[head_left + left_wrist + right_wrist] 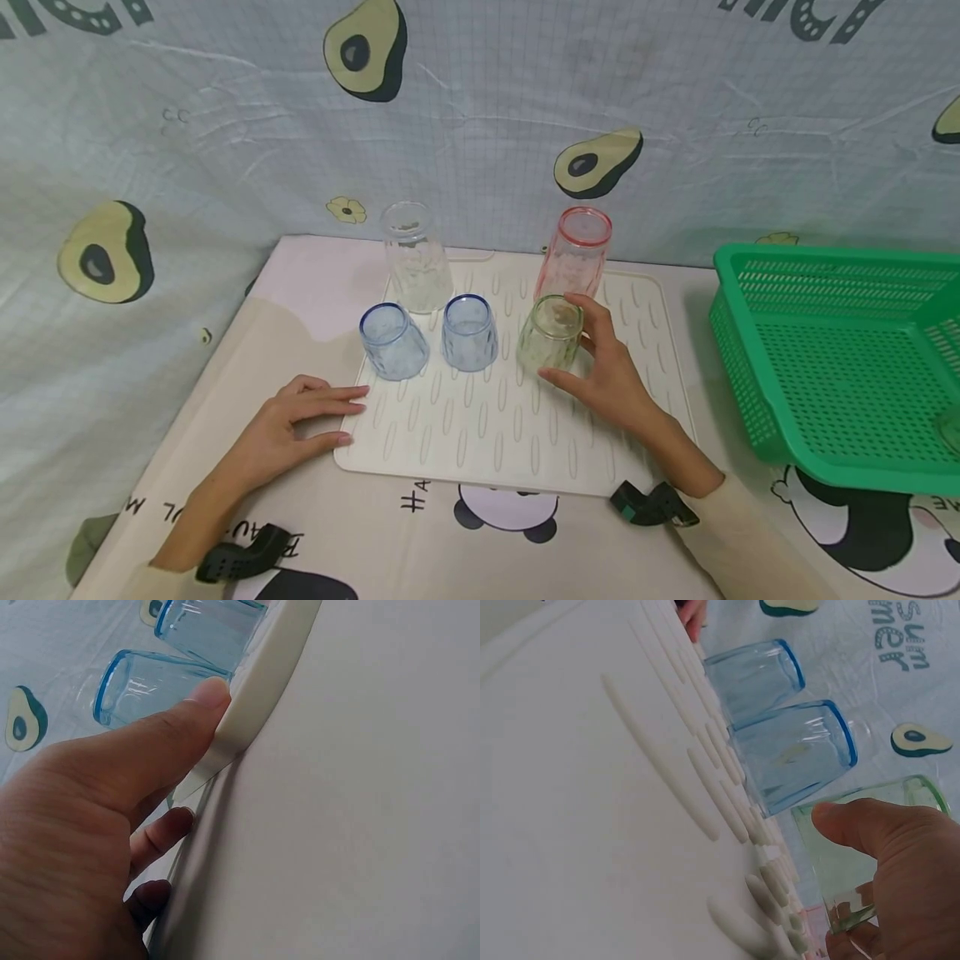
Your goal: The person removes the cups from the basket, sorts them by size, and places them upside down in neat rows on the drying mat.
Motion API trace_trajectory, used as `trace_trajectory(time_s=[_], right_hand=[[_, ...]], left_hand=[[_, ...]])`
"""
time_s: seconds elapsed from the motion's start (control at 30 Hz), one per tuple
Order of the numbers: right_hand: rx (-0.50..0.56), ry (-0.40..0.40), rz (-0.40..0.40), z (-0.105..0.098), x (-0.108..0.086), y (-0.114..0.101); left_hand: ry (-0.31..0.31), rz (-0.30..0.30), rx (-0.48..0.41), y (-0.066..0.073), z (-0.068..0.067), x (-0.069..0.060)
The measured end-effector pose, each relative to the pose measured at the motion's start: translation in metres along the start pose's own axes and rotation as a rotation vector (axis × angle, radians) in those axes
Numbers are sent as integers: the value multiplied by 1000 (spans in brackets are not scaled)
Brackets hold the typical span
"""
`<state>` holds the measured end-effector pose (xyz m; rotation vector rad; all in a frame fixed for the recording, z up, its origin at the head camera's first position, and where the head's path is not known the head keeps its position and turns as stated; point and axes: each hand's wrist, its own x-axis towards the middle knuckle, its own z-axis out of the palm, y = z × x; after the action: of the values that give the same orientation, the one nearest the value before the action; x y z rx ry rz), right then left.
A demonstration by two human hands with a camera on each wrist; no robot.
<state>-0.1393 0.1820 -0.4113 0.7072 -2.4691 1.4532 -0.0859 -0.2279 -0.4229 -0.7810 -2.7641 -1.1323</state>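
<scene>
A green-tinted glass (542, 340) stands on the right half of a cream, ridged draining mat (480, 442). My right hand (611, 375) grips it from the right, thumb on the near side and fingers round the far side. In the right wrist view the thumb lies against the wall of the green glass (836, 862). Two short blue glasses, one on the left (393, 346) and one nearer the middle (470, 337), are on the mat. My left hand (281, 429) rests at the mat's left edge with fingers extended; its thumb touches the edge in the left wrist view.
Behind the blue glasses stands a tall clear glass (418, 271). A tall pink-rimmed glass (568, 262) is right behind the green one, partly hidden. At the right is a green perforated basket (757, 392) with a greenish thing (951, 427) inside, cut off by the frame. Avocado-print cloth (480, 150) hangs behind.
</scene>
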Motion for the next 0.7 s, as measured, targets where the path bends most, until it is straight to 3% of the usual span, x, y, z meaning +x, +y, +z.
trace_trajectory(time_s=[0.43,0.7], right_hand=[[-62,-61,72,1,-3,0],[-64,-96,72,2,-3,2]], left_hand=[[-10,-22,17,0,0,0],[-15,-25,18,0,-1,-1]])
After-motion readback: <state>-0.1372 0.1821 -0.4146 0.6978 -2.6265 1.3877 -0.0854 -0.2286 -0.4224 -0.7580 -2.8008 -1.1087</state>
